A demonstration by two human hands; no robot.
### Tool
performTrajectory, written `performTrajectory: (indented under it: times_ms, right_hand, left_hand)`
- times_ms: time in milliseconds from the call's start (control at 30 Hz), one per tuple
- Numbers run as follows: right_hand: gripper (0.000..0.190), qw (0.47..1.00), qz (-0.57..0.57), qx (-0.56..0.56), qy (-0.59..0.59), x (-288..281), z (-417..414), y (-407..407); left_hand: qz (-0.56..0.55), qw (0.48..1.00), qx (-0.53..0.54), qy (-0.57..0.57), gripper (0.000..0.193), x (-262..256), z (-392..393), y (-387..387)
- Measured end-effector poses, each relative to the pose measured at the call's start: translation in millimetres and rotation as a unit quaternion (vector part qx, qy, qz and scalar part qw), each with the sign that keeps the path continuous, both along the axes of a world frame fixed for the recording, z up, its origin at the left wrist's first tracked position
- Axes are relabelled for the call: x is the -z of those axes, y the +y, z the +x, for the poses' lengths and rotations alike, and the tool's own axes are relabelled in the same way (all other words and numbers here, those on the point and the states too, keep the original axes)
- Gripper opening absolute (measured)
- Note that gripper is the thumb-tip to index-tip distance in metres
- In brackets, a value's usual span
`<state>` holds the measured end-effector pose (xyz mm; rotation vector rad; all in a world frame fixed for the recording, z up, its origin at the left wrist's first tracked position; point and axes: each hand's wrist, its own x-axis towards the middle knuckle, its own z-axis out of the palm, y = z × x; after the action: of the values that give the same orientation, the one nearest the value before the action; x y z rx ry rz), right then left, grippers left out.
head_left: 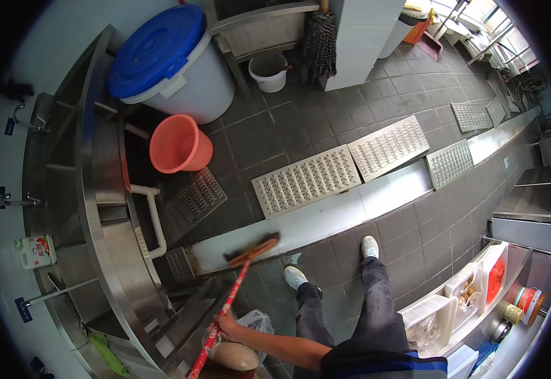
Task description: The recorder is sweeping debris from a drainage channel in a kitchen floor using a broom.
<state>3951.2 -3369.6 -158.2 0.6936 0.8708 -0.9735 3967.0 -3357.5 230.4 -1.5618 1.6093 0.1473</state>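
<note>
My left hand (226, 327) grips the red, patterned pole (228, 303) of a broom. The orange head (256, 252) slants over the pale floor drain channel (313, 225), and its dark bristles are blurred. My right hand is out of view. Studded metal drain covers (306, 181) lie on the tiles along the far side of the channel. Another perforated cover (197, 201) rests below the sink counter, and a small one (179, 264) sits at the channel's left end. My shoes stand on the near side of the channel.
A red bucket (176, 147) and a large blue-lidded bin (180, 80) stand beyond the channel. The steel sink counter (95, 237) runs along the left. White baskets (429, 322) fill a shelf at right. A mop (321, 45) hangs near a white bucket (270, 76).
</note>
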Motion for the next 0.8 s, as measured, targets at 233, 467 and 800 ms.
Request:
performTrajectory:
  times_ms: [233,467,800]
  right_hand:
    - [0.007,1.0,-0.021,-0.007,0.013,35.9,-3.5,-25.9]
    - [0.006,0.959,0.106,0.061,0.255,76.6,-183.0,38.9]
    - [0.009,0.831,0.245,0.286,0.41,149.2,-509.9,223.0]
  left_hand:
    - [0.064,0.995,0.081,-0.01,0.027,35.0,-12.6,-56.9]
    - [0.111,0.951,0.198,0.211,0.018,131.2,-57.6,-88.7]
    - [0.22,0.851,0.229,0.419,0.013,270.9,-278.4,71.0]
